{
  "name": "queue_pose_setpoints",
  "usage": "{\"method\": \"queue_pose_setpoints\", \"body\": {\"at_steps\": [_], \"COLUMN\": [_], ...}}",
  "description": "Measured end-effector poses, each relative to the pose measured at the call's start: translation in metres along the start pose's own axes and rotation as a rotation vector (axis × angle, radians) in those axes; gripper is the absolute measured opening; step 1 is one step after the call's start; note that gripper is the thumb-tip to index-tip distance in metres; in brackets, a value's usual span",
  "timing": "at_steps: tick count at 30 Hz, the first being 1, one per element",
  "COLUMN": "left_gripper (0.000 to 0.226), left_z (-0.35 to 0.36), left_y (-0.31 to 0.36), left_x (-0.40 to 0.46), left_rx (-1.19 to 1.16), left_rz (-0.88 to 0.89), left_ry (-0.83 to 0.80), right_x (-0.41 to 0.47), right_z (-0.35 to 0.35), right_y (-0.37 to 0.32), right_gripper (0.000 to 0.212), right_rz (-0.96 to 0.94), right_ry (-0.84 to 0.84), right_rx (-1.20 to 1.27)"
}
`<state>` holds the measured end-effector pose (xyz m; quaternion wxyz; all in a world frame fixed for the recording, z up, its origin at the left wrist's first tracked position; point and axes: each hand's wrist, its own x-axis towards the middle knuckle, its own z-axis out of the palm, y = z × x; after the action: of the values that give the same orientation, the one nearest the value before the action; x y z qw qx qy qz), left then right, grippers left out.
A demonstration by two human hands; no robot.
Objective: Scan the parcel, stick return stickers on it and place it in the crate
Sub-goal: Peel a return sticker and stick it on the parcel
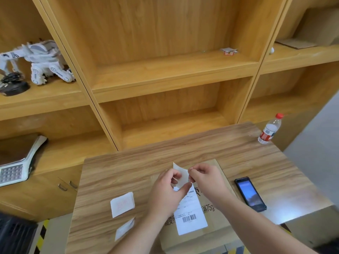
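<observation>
Your left hand [165, 191] and your right hand [205, 177] both pinch one small white sticker [180, 176], held in the air just above the parcel [211, 222]. It seems you are peeling it from its backing, though the peeled edge itself is too small to see. The parcel lies flat on the table [247, 153] under your hands, with its shipping label [190, 215] facing up. The sticker stack [122, 204] and one loose sticker [124, 229] lie to the left; the phone [250, 194] lies to the right. I see no crate here. The risk now: the sticker can curl and stick to itself or your fingers, or it lands over the barcode if you press carelessly.
</observation>
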<state>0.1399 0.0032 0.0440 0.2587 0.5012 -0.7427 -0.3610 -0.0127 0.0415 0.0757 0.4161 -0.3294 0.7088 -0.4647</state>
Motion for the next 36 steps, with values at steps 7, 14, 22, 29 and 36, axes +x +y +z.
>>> {"method": "queue_pose_setpoints", "body": {"at_steps": [7, 14, 22, 29, 36], "left_gripper": [0.009, 0.008, 0.010, 0.009, 0.009], "left_z": [0.028, 0.049, 0.061, 0.074, 0.090], "left_y": [0.028, 0.042, 0.034, 0.030, 0.027], "left_x": [0.010, 0.020, 0.032, 0.042, 0.057], "left_rx": [-0.145, -0.270, -0.385, -0.395, -0.375], "left_rz": [-0.120, -0.313, -0.508, -0.599, -0.660], "left_ry": [0.022, 0.090, 0.014, -0.024, -0.009], "right_x": [0.011, 0.032, 0.069, 0.086, 0.101], "right_z": [-0.028, -0.053, -0.102, -0.103, -0.110], "right_y": [0.005, 0.025, 0.056, 0.072, 0.078], "right_gripper": [0.022, 0.017, 0.027, 0.013, 0.010], "right_rz": [-0.038, -0.066, 0.085, 0.155, 0.234], "right_ry": [-0.040, -0.025, -0.048, -0.084, -0.085], "right_rx": [-0.007, -0.027, -0.164, -0.139, -0.093]}}
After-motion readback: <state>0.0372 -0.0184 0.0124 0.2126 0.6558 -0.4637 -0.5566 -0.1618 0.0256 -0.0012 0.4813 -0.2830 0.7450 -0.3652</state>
